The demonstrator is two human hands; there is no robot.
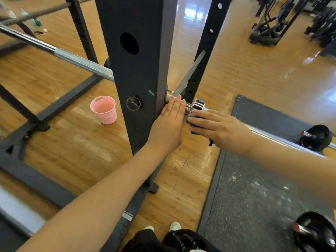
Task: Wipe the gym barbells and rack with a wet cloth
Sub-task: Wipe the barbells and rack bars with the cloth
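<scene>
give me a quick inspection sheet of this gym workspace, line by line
surface: wooden floor, with a dark rubber mat on the right
job's things: barbell lies across the dark rack upright; blue cloth sits under the right hand by the chrome collar
clutter: pink bucket on the floor left of the upright; weight plate on the mat
grippers: left hand flat, fingers straight, against the upright beside the bar; right hand presses the cloth onto the bar with straight fingers
cables: nothing seen
surroundings: exercise machines at the far right
</scene>
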